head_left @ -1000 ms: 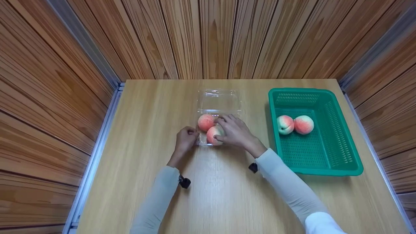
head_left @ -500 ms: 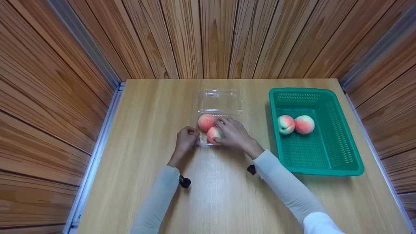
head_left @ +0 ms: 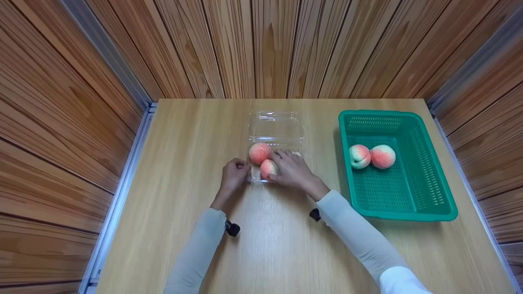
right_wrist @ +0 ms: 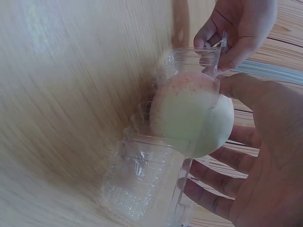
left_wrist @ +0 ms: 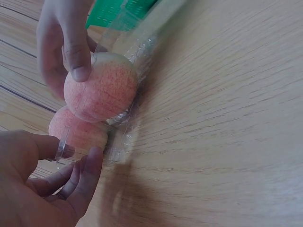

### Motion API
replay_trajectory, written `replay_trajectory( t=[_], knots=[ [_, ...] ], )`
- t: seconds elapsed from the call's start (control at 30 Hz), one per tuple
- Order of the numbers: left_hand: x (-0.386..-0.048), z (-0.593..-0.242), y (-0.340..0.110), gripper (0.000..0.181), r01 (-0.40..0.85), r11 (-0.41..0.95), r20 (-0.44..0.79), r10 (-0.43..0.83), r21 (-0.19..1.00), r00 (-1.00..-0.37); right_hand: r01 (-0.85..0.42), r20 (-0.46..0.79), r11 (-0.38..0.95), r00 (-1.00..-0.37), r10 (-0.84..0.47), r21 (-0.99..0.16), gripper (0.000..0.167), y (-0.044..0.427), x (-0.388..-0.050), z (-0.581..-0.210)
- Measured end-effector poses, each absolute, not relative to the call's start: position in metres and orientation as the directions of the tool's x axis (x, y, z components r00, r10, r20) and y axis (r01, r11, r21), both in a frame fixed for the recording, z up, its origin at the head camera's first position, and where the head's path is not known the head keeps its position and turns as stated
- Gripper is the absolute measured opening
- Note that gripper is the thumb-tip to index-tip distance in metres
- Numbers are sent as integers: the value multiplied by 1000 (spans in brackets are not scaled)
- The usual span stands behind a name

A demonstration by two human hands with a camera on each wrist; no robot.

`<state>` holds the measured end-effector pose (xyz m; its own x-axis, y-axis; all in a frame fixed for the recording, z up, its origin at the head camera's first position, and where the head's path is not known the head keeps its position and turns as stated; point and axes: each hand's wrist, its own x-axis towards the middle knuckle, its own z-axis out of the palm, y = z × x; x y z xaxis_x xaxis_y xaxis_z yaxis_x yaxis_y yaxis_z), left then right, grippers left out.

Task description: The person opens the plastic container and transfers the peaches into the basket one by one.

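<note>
A clear plastic container (head_left: 276,125) lies with its lid folded back, away from the person. Two pink-and-white peaches sit in its near half: one (head_left: 259,153) at the back left, the other (head_left: 268,168) in front of it. The left hand (head_left: 234,175) pinches the container's left rim, thumb and fingertips on the plastic in the left wrist view. The right hand (head_left: 293,168) grips the front peach, its thumb (left_wrist: 78,59) on the fruit and its other fingers (right_wrist: 213,172) spread around the far side. The right hand hides part of the container's right side.
To the right stands a green basket (head_left: 400,216) with two more peaches (head_left: 360,157) side by side near its left wall. Wood-panelled walls (head_left: 271,49) enclose the wooden table (head_left: 265,245) at the back and sides.
The right hand has moved slightly down and its fingers sit lower around the front peach, which has shifted a little. The left hand stays at the rim.
</note>
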<state>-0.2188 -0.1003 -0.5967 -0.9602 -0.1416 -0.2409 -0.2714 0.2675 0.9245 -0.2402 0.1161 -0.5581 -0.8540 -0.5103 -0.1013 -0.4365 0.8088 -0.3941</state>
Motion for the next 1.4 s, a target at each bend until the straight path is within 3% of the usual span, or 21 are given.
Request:
replay_trajectory(
  t=[0.7, 1.1, 1.4],
  knots=[
    [-221, -598, -100, 13, -297, 276, -263, -153, 914, -952, -448, -68, 802, -856, -512, -396, 72, 111, -237, -567],
    [-222, -597, -100, 7, -315, 240, -283, -158, 918, -946, -393, -106, 809, -871, -480, -437, 77, 110, -237, -568],
    [-221, -596, -100, 11, -298, 301, -256, -172, 906, -951, -351, -106, 792, -883, -458, -500, 86, 108, -240, -572]
  ],
)
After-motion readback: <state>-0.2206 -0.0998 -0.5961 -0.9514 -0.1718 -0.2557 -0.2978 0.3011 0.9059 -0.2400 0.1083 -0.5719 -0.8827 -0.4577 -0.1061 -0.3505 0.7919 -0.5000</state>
